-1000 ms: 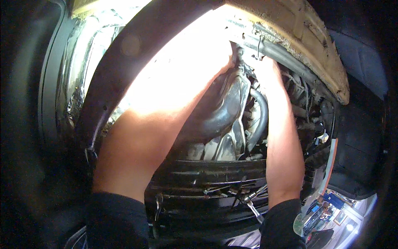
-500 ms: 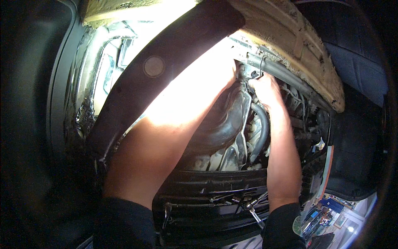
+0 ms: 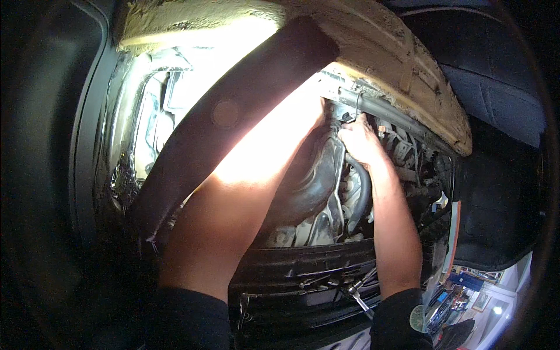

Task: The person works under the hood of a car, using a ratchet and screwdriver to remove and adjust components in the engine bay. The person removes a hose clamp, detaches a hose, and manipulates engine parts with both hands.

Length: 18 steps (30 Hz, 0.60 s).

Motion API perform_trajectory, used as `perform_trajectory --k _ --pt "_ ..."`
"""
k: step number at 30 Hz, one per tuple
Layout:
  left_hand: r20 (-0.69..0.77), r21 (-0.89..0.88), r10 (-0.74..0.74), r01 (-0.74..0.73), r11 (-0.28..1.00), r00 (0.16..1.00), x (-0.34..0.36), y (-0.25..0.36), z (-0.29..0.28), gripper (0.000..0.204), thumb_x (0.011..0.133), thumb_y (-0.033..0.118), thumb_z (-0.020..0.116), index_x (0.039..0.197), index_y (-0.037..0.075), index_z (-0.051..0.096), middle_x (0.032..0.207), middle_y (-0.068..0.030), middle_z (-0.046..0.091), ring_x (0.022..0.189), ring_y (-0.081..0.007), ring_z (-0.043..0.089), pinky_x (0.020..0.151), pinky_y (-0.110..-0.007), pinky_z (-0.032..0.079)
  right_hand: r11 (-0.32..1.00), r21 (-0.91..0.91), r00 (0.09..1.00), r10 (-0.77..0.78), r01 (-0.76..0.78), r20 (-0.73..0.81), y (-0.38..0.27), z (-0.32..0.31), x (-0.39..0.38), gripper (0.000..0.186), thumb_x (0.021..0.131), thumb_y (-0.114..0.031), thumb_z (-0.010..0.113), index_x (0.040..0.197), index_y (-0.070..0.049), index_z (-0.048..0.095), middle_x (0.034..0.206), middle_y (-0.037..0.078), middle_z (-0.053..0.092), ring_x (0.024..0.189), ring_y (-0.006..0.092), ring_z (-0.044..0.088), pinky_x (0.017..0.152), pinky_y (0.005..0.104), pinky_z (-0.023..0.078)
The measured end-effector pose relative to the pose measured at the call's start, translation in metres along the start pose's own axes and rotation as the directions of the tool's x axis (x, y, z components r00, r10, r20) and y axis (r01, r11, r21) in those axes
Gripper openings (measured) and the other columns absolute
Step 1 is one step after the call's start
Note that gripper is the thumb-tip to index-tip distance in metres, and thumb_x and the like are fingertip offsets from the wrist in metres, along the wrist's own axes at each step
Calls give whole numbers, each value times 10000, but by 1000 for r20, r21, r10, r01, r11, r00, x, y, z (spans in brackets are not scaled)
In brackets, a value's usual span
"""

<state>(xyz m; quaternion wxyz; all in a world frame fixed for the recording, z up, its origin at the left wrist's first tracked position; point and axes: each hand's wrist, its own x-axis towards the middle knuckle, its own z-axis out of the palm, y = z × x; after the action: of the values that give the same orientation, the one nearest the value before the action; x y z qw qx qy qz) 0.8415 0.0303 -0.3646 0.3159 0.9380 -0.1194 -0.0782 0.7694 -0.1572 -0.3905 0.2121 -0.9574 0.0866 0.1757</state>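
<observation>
Both my arms reach far into a vehicle's engine bay. My right hand (image 3: 360,140) is closed, its fingers curled beside a small black part (image 3: 348,117) below a grey tube (image 3: 382,108). What sits inside its fingers is hidden. A thin dark cable (image 3: 357,100) runs down from the tube to that hand. My left hand (image 3: 318,111) is washed out by bright light at the far end of my forearm. Its fingers disappear among the parts left of the right hand. Between my arms lie a wide black duct (image 3: 312,186) and a curved black hose (image 3: 363,192).
A long dark padded panel (image 3: 233,111) slants over my left forearm. Yellowish insulation (image 3: 373,44) edges the far side. On the near black ledge rest a ratchet (image 3: 358,296) and other slim tools. At lower right is a cluttered tool area (image 3: 452,300).
The view has shifted slightly, so the engine bay sits lower and a little left. Both hands stay at about the same spot among the parts.
</observation>
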Motion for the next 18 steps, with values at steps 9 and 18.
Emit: perform_trajectory --k 9,18 --pt "42 42 -26 24 999 999 -10 -7 21 500 914 494 640 1024 13 722 1025 -249 728 984 -451 692 896 -544 545 997 -49 981 -64 56 -184 -8 5 -4 876 943 -453 619 1441 210 337 1425 350 537 1330 435 550 1143 440 428" --pt "54 114 -47 41 993 997 -14 -10 39 525 920 530 645 1022 22 728 1026 -244 730 988 -451 692 899 -546 545 989 -57 958 116 -135 -262 -32 3 -9 627 907 -463 698 1202 88 643 1285 312 646 1207 430 632 1058 479 488"
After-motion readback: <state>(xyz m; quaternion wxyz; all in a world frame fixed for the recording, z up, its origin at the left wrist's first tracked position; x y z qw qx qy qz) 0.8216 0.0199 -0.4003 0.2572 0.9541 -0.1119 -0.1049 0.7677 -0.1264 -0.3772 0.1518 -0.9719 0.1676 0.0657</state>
